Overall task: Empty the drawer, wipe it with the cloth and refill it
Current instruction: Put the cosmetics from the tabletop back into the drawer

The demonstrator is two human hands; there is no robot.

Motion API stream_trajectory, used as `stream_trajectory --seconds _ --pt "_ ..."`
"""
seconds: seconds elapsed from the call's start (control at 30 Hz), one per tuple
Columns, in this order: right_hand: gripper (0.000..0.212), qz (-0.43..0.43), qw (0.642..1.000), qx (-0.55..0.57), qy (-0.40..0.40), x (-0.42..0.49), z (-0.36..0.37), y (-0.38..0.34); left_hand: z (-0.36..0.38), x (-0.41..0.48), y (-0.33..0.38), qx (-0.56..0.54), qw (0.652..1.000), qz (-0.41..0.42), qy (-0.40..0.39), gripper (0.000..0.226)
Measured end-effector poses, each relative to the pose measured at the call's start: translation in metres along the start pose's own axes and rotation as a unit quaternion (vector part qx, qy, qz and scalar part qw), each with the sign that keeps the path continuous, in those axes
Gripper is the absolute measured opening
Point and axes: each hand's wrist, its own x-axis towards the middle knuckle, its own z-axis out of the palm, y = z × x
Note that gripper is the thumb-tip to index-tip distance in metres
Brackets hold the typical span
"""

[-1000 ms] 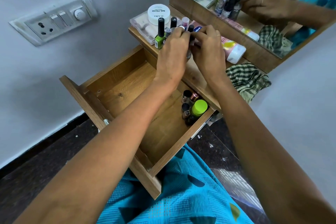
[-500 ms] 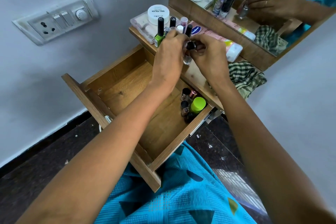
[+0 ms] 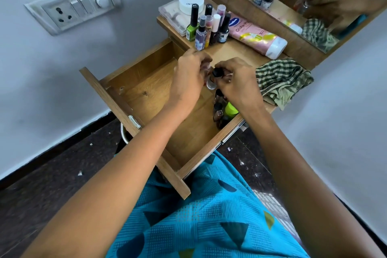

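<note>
Both hands have dropped away from the cluster of nail polish bottles (image 3: 209,27) standing on the shelf (image 3: 236,52) in the upper middle of the frame. A second ago they were up among those bottles; now they hang over the right half of the open drawer (image 3: 134,98), and they have brought something down with them.

To my eye that means refilling is under way. The checked cloth (image 3: 282,79) lies set aside at the right end of the shelf, and a few bottles (image 3: 218,111) already stand in the drawer's right corner beside a green-capped jar (image 3: 230,109), almost directly under the hands.

The left hand (image 3: 188,81) is curled round a small glass bottle (image 3: 210,85), its clear base poking out below the fingers. The right hand (image 3: 236,84) faces it, knuckles up, fingertips pinched on a black cap (image 3: 217,73). Whether cap and glass belong to one bottle or two, I cannot tell. Both forearms reach in from the bottom of the frame, wrists close together.
</note>
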Motion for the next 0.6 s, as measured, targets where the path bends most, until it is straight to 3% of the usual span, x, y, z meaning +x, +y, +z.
stream_trajectory --seconds 0.23,0.47,0.6 --pt "0.028 0.011 0.992 -0.117 -0.054 -0.019 0.033 0.01 0.02 -0.002 -0.032 0.005 0.998 -0.014 -0.053 0.027" --pt "0.019 -0.018 0.963 -0.268 0.022 -0.032 0.064 0.028 0.046 0.007 -0.055 0.019 0.994 0.024 -0.109 0.025" --pt "0.023 -0.007 0.948 -0.318 0.026 -0.033 0.069 0.031 0.056 0.013 -0.06 0.005 0.993 0.031 -0.114 0.023"
